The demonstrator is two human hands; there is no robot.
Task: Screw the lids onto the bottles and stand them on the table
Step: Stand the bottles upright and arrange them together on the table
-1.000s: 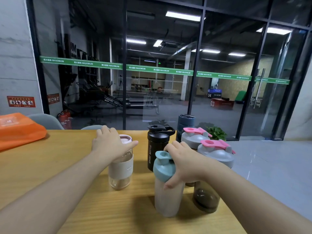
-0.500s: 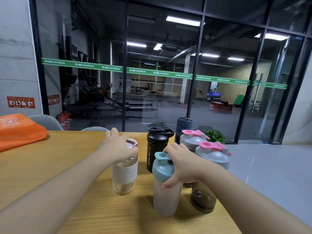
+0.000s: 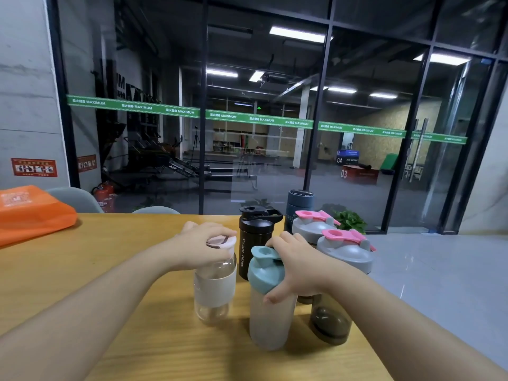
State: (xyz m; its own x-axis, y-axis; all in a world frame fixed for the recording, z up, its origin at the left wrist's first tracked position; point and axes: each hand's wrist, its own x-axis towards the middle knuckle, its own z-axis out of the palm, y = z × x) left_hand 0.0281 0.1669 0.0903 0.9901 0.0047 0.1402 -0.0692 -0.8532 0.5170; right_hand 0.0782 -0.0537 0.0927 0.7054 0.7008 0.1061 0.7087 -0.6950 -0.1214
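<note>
**A:** Why both hands down at once?

**B:** I've got my left hand (image 3: 204,247) curled over the pale pink lid (image 3: 221,241) of the clear bottle (image 3: 214,287), fingers closed around its rim. My right hand (image 3: 298,268) is wrapped over the teal lid (image 3: 265,268) of the frosted shaker (image 3: 270,317), thumb down its side. I'd say each palm sits on top so I can twist or check tightness while the bottle stays upright.

**A:** And the others?

**B:** Just beyond my right hand: a black sport bottle (image 3: 254,240), a dark blue bottle (image 3: 298,207), and two grey-lidded shakers with pink caps (image 3: 346,251), all standing, capped, packed close.

**A:** The surroundings?

**B:** A wooden table (image 3: 82,257); an orange bag (image 3: 30,213) far off beyond my left arm. Ahead, glass walls fronting a dim gym.
</note>
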